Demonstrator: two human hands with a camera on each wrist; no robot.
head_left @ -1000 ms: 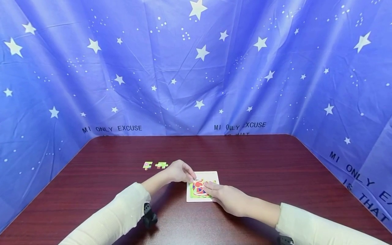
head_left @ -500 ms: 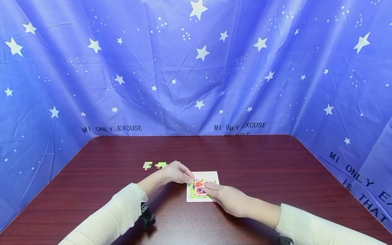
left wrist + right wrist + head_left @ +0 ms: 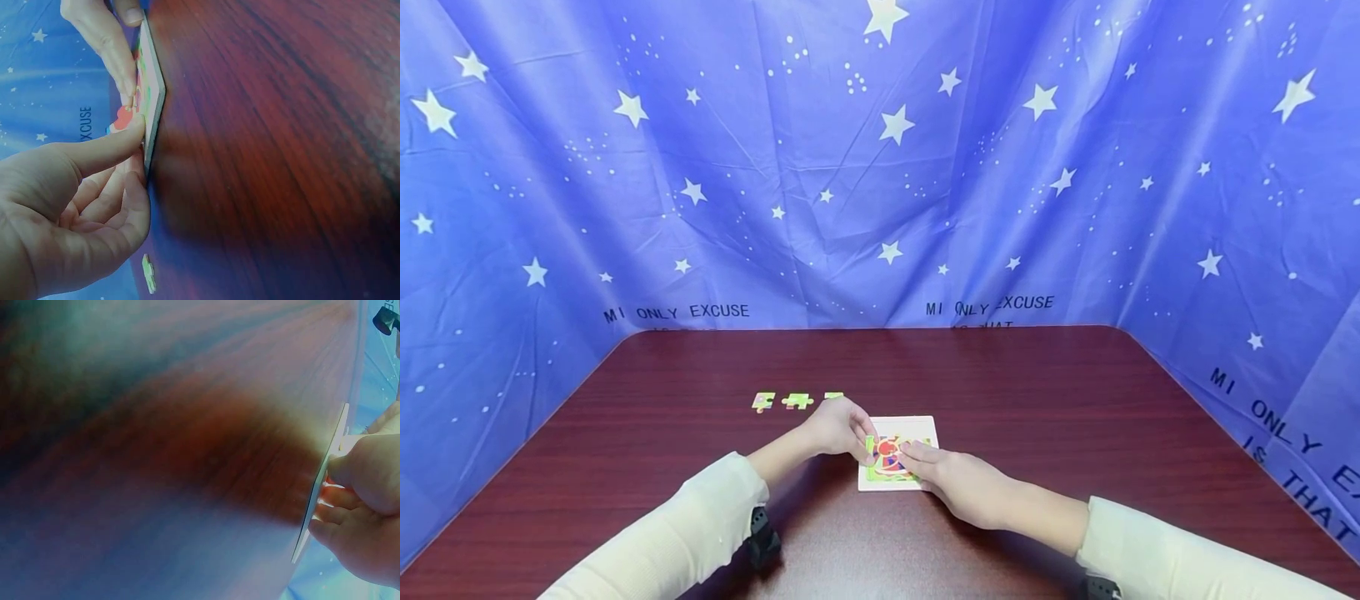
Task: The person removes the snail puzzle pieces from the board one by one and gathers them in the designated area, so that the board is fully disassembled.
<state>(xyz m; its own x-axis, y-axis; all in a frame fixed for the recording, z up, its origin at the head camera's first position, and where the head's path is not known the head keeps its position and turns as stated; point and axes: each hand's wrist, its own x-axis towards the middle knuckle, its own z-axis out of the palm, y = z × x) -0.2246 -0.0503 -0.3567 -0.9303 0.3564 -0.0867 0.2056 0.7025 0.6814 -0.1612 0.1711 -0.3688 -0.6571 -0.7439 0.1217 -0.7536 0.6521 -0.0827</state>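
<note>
A small white-framed jigsaw puzzle [image 3: 898, 427] with a green, red and blue picture lies on the table. At its left border my left hand [image 3: 838, 427] bends in, thumb and fingertips pinching at a puzzle piece by the green edge. In the left wrist view the left thumb [image 3: 115, 147] lies on the picture's edge, and a red piece [image 3: 123, 117] stands tilted up just beyond it. My right hand [image 3: 966, 487] rests on the picture's right side, fingers stretched leftward. The right wrist view has the board [image 3: 320, 481] nearly edge-on, with the right hand's fingers partly hidden.
Three loose puzzle pieces lie behind the left hand: a left one [image 3: 763, 402], a middle one [image 3: 797, 402] and a right one [image 3: 833, 395] partly covered by it. The dark red wooden table [image 3: 1022, 392] ends at a blue star-patterned curtain [image 3: 970, 167].
My left hand first shifts slightly left, then comes nearer along the puzzle's left border, uncovering the third loose piece and the picture's upper left corner. My right hand stays in place.
</note>
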